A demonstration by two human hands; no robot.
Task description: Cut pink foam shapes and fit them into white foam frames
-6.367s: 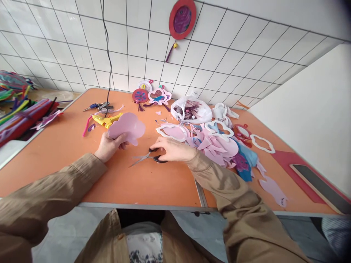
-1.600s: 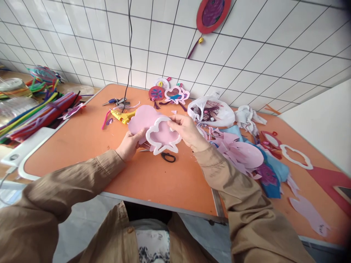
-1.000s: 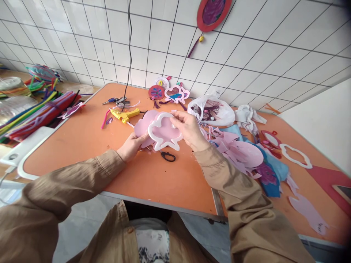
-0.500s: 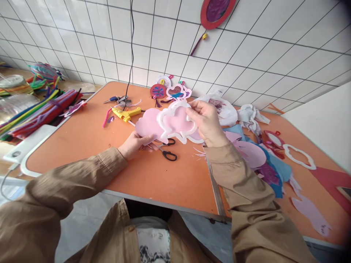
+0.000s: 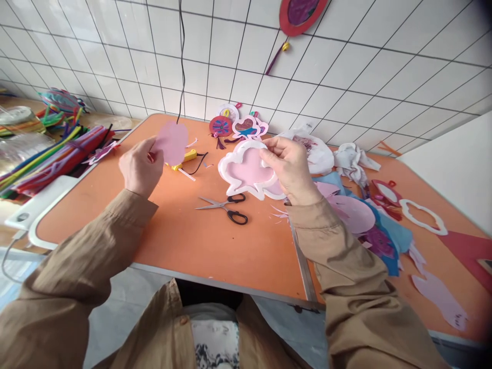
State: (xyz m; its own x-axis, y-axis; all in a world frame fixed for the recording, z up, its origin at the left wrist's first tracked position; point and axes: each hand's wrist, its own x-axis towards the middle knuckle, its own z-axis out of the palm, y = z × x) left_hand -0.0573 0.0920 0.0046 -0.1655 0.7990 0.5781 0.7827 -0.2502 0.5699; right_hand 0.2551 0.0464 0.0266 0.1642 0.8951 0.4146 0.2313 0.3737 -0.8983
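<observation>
My left hand [image 5: 141, 166] is closed on the edge of a pink felt cutout [image 5: 173, 143], raised over the left part of the table. Between the thumb and fingers of my right hand [image 5: 288, 166] is a white foam frame [image 5: 230, 179] with a wavy outline and pink felt showing through its opening. The frame is above the middle of the table. Below it lie scissors [image 5: 226, 205] with black handles, blades apart. A yellow glue gun [image 5: 188, 156] rests behind the pink cutout, which partly hides it.
Finished felt ornaments [image 5: 222, 126] lean by the tiled wall. Pink and blue felt scraps [image 5: 353, 212] and another white frame [image 5: 423, 218] lie on the right. Bundles of coloured pipe cleaners [image 5: 73, 159] are at the left, beside a white power bank [image 5: 42, 200]. A cable [image 5: 182, 61] hangs down at the back.
My left hand has moved left and up with the pink felt cutout, away from the foam frame. The scissors are now fully uncovered. My right hand stays nearly still with the frame.
</observation>
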